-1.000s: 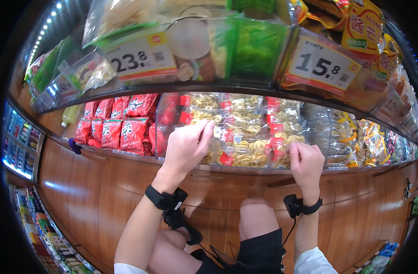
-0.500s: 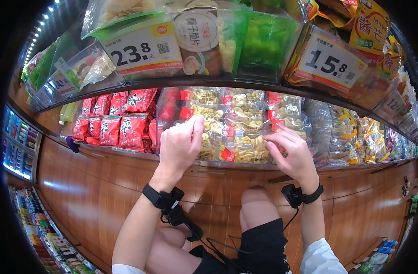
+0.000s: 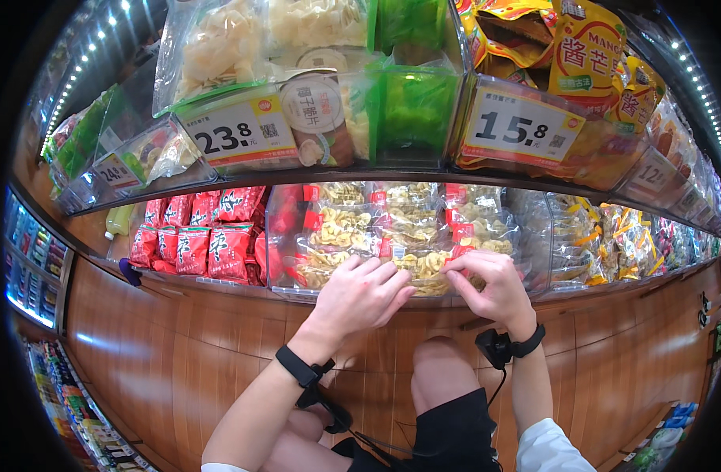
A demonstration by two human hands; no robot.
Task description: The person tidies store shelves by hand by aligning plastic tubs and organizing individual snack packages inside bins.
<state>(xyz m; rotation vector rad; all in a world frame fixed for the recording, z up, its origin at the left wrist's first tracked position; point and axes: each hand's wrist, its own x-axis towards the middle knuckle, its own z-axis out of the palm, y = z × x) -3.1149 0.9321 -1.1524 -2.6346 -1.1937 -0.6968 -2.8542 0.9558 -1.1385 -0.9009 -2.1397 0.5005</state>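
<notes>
Clear bags of pale yellow banana chips (image 3: 341,227) with red labels stand in rows in a clear-walled shelf bin (image 3: 293,293). At the front of the bin, my right hand (image 3: 490,282) is closed, its thumb and fingers pinching the edge of a front bag of banana chips (image 3: 420,263). To its left my left hand (image 3: 362,297) rests palm down with its fingers curled together against the front bags. Its fingertips are partly hidden, so whatever they may hold does not show.
Red snack packets (image 3: 231,250) fill the bin on the left, and yellow-and-clear bags (image 3: 632,240) those on the right. An upper shelf edge (image 3: 360,178) with price cards and more bags overhangs the bins. Below lies a brown tiled floor (image 3: 187,354).
My left hand has come down and to the right, turning palm down beside the right hand. The right hand stays at the bags. The view has shifted, showing more of the upper shelf.
</notes>
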